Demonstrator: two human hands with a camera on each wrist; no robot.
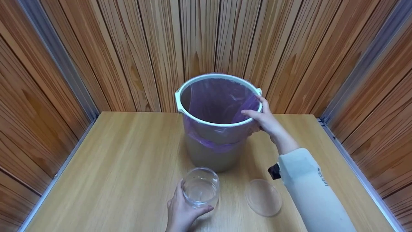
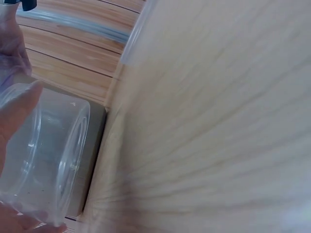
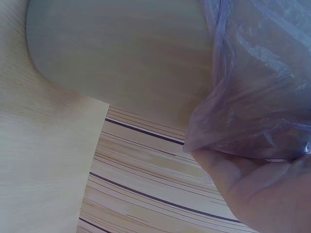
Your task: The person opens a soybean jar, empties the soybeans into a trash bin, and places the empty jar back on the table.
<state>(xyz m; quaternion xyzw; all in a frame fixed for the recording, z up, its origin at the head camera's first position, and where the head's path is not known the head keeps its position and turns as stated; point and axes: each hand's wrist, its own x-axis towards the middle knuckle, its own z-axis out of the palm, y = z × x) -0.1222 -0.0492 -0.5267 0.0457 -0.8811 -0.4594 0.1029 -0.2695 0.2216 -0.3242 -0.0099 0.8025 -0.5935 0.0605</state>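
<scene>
My left hand (image 1: 182, 209) holds a clear round plastic container (image 1: 201, 190), tilted with its opening upward and away, in front of the trash can. In the left wrist view the thumb and fingers wrap the container (image 2: 53, 141) from both sides. A grey-beige trash can (image 1: 210, 161) with a pale rim stands at the table's back, lined with a purple plastic bag (image 1: 215, 93) folded over the rim. My right hand (image 1: 268, 120) grips the can's right rim, thumb inside against the bag. In the right wrist view its fingers lie under the bag's outer fold (image 3: 262, 97).
A clear round lid (image 1: 264, 198) lies on the wooden table (image 1: 128, 161), right of the container. Wood-panelled walls (image 1: 154, 48) rise behind and at both sides. A small black object (image 1: 274, 171) shows at the right sleeve's cuff.
</scene>
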